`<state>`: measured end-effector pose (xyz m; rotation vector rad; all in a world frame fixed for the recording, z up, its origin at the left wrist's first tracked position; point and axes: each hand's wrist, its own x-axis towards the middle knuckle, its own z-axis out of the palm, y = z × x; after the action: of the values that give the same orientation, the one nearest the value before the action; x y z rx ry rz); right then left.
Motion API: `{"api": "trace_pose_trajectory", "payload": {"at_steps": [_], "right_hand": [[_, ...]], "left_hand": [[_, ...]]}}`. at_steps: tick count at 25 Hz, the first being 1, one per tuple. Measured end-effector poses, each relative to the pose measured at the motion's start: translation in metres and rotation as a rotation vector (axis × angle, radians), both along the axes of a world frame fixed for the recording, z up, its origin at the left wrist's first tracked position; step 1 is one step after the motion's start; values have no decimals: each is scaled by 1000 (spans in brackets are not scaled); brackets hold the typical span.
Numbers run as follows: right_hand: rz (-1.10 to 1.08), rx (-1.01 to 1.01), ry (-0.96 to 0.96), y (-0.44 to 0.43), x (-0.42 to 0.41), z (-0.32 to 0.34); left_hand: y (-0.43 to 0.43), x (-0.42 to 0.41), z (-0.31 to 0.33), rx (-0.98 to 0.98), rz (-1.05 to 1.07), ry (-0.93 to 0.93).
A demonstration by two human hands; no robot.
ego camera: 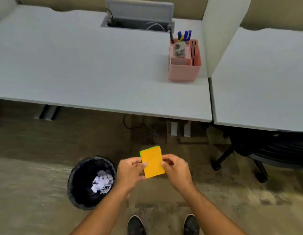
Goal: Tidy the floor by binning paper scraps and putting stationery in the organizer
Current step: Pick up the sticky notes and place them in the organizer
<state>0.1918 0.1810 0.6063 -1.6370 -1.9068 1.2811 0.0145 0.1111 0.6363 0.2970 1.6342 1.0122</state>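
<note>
Both hands hold a pad of sticky notes (152, 161), orange on top with green edges showing, above the floor in front of me. My left hand (130, 172) pinches its left edge and my right hand (176, 170) pinches its right edge. A black bin (74, 180) with a dark liner stands on the floor to the left, with crumpled white paper scraps (102, 183) inside. The pink organizer (183, 70) stands on the desk at the upper right, with blue pens (185, 35) and other small items in it.
A long grey desk (79, 65) spans the view, with an open cable hatch (139, 19) at the back. A second desk (266, 82) adjoins on the right behind a divider. A black office chair base (240, 155) stands at the right. My shoes (162, 225) show below.
</note>
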Motion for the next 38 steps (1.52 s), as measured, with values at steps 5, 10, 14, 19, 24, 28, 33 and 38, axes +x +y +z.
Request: {"api": "trace_pose_trajectory", "payload": {"at_steps": [5, 10, 14, 19, 24, 28, 33, 38], "right_hand": [[-40, 104, 21, 5, -21, 86], [-36, 125, 19, 31, -26, 134], [-54, 127, 39, 83, -29, 157], [-95, 71, 150, 182, -36, 176], [-83, 83, 162, 295, -35, 198], [-66, 159, 148, 379, -30, 211], [-71, 209, 15, 435, -39, 205], [-56, 132, -87, 442, -45, 178]], "left_hand": [[20, -26, 82, 114, -104, 89], [45, -41, 130, 207, -235, 164], [89, -42, 152, 237, -299, 172], [179, -42, 164, 220, -311, 265], [290, -36, 177, 159, -299, 409], [377, -33, 194, 242, -264, 599], [437, -32, 189, 276, -354, 838], [451, -43, 166, 229, -463, 893]]}}
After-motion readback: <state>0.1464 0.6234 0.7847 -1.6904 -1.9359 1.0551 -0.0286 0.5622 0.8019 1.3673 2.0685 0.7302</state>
